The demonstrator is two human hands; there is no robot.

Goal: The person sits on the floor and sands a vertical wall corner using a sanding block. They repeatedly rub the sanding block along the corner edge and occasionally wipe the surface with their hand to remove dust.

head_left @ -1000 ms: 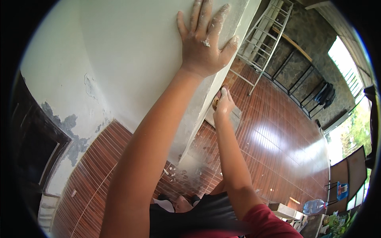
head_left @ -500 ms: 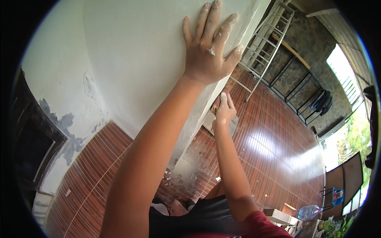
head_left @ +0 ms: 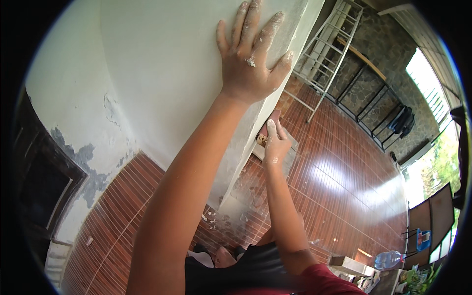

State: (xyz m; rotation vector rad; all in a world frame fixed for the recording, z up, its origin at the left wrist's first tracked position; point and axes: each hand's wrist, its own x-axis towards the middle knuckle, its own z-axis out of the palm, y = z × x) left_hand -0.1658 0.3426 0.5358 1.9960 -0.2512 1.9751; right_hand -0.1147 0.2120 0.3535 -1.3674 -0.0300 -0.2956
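My left hand (head_left: 248, 73) lies flat against the white wall (head_left: 162, 73), close to its outer corner, with fingers spread and white dust on the skin. Lower down, my right hand (head_left: 277, 147) grips a piece of sandpaper (head_left: 275, 116) at the wall's edge. The sandpaper is reddish-brown and appears folded or wrapped; a tan patch of it shows beside the fingers. White powder coats my right thumb and knuckles. Part of the sandpaper is hidden behind the fingers, and I cannot tell how firmly it touches the wall.
Flakes and dust (head_left: 216, 221) litter the brown tiled floor (head_left: 334, 142) by the wall's foot. A pale flat slab (head_left: 291, 152) lies behind my right hand. A metal ladder (head_left: 339, 46) leans at the far right. A clear bottle (head_left: 388, 260) lies at the lower right. Dark door panel (head_left: 42, 187) at left.
My right hand has shifted slightly down along the wall's edge, and more of the sandpaper shows. My left hand stays flat on the wall. The whole view has moved a little.
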